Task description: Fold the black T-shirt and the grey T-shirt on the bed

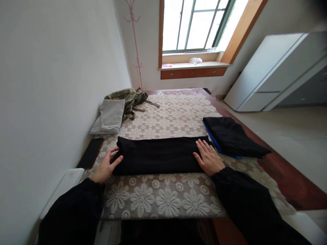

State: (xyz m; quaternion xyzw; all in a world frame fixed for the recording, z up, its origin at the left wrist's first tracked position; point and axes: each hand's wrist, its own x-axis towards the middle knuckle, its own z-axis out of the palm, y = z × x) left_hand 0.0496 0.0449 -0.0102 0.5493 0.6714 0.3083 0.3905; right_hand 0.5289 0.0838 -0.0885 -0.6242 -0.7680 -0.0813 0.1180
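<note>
A black garment (158, 156), folded into a long flat strip, lies across the flower-patterned cover in front of me. At its left end is my left hand (107, 165), thumb and fingers apart and touching the edge of the fabric. My right hand (208, 157) rests flat on the right end, fingers stretched out and pointing away from me. Beyond the right hand lies a folded black cloth (230, 134) with a blue layer showing along its left edge. What is under the black strip is hidden.
The flower-patterned cover (168, 117) lies over a reddish-brown table (288, 180). On the left are a black phone (90, 153), folded grey cloth (111, 115) and a camouflage backpack (133, 98) by the wall. A white chair back (67, 183) stands at the left edge.
</note>
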